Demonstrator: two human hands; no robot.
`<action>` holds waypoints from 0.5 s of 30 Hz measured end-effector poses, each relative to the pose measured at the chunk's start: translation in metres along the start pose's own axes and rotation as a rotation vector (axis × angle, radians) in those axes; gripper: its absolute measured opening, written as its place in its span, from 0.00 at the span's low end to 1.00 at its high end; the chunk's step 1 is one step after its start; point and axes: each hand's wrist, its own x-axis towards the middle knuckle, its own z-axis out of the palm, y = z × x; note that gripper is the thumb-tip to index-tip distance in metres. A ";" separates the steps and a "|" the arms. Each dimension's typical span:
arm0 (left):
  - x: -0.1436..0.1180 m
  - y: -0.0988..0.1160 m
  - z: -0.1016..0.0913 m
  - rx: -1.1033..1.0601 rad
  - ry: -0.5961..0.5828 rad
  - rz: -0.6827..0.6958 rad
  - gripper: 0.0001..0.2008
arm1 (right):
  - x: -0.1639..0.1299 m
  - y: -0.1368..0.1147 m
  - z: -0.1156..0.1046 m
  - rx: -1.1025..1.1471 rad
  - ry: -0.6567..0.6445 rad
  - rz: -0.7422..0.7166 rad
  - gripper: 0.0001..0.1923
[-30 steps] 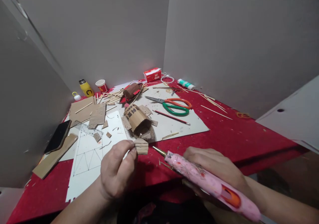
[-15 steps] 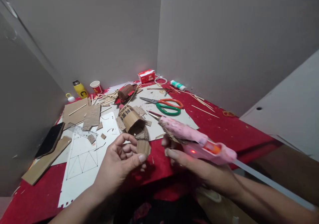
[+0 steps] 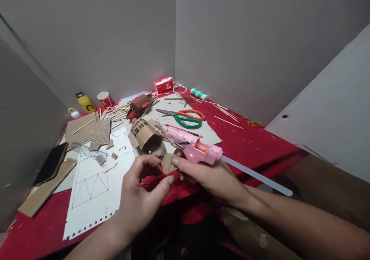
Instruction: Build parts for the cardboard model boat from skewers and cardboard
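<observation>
I see the red surface point(image 3: 260, 144) running into the corner of the grey walls, littered with white sheets, cardboard offcuts, sticks and a pair of orange-and-green scissors point(image 3: 185, 118) further back. Nearer me a rolled cardboard piece point(image 3: 145, 136) lies just ahead of both hands. My right hand point(image 3: 212, 177) has its grip closed around the pink glue gun point(image 3: 193, 146), index finger stretched forward beneath the body; the gun's long axis runs from the clear glue stick point(image 3: 256, 175) trailing back right to the nozzle pointing forward and left, toward the roll. My left hand point(image 3: 141, 198) holds a small cardboard strip point(image 3: 167, 163) with a narrow pinch, thumb below, fingers curled above. The strip sits between the two hands, just below and left of the gun's body, touching or nearly touching the right index fingertip; the nozzle lies beyond it, nearer the roll.
</observation>
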 end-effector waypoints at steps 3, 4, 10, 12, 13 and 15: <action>-0.004 0.001 0.003 0.245 0.032 0.326 0.11 | 0.001 -0.005 0.001 0.013 -0.027 -0.043 0.10; -0.005 0.001 0.004 0.288 0.032 0.376 0.11 | 0.001 -0.006 0.002 0.033 -0.045 -0.042 0.09; -0.007 0.006 0.011 0.256 0.104 0.273 0.13 | -0.002 -0.007 0.002 0.100 -0.104 -0.094 0.10; -0.004 0.008 0.009 0.063 0.149 0.043 0.06 | -0.006 -0.007 -0.002 0.042 -0.081 -0.134 0.12; -0.002 0.007 0.007 -0.071 0.156 -0.094 0.03 | -0.008 -0.007 -0.004 -0.003 -0.067 -0.152 0.14; 0.004 0.006 0.001 -0.350 0.155 -0.314 0.06 | -0.013 -0.006 -0.012 -0.108 -0.039 -0.185 0.14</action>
